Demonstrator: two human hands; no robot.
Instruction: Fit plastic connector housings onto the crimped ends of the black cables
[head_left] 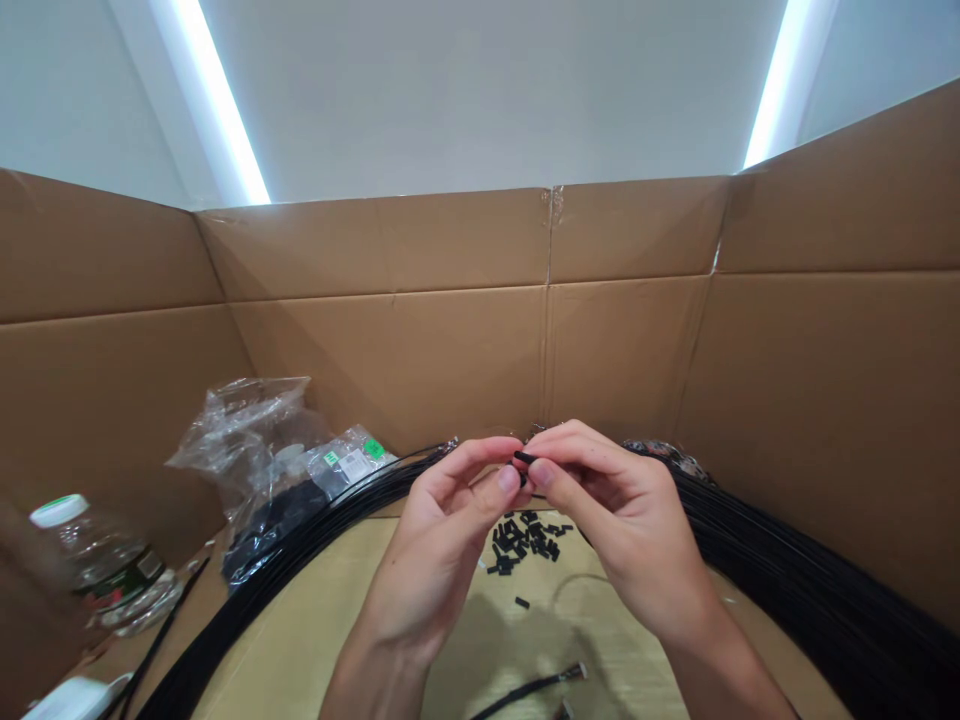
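Note:
My left hand [453,530] and my right hand [622,505] meet in front of me, fingertips almost touching. Between the thumb and fingers of my right hand is a short black tube piece [526,457]. My left thumb and forefinger are pinched together beside it; a dark bit shows at their tips, too small and covered to name. Below the hands lies a loose pile of short black tube pieces [517,540], with one single piece [523,602] apart from it. Nearer to me a black cable [525,690] with a connector at its end rests on the board.
Long bundles of black cable [300,560] curve around the yellowish board [300,650] on both sides. At left are clear plastic bags [262,450], a bottle [112,565] with a white cap and a white object [71,700]. Cardboard walls [465,350] enclose the area.

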